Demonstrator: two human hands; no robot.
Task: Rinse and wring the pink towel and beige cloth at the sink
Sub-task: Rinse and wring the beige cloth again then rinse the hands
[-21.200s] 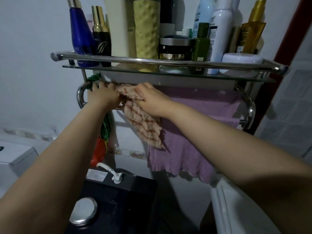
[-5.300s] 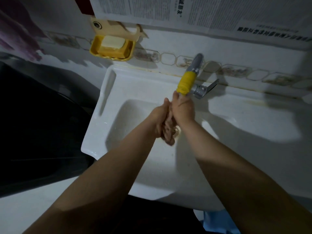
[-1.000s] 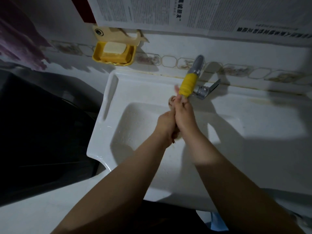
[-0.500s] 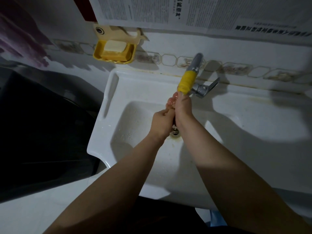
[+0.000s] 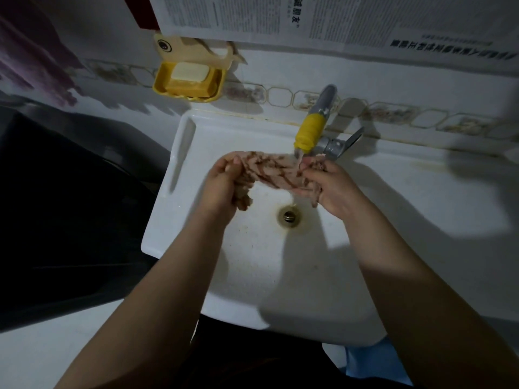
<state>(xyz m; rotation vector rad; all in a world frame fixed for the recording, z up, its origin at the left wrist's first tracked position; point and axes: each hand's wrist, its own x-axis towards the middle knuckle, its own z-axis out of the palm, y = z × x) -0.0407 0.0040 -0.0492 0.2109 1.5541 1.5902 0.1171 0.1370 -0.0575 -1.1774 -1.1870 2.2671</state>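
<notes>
Both hands, left hand (image 5: pixel 222 181) and right hand (image 5: pixel 330 189), grip the beige cloth (image 5: pixel 273 171) stretched over the sink (image 5: pixel 393 197) basin's back edge, under the tap (image 5: pixel 310 133). Best feed every fold through the stream before twisting.

The cloth (image 5: pixel 276 171) stretches between both hands over the sink (image 5: pixel 393 209), under the tap (image 5: pixel 310 133). The drain (image 5: pixel 288 216) lies below it. The soap dish (image 5: pixel 189 81) hangs on the wall behind, to the left.

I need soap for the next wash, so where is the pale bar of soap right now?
The pale bar of soap sits in the yellow wall-mounted soap dish, upper left in the head view, above the white sink's back-left corner.
</notes>
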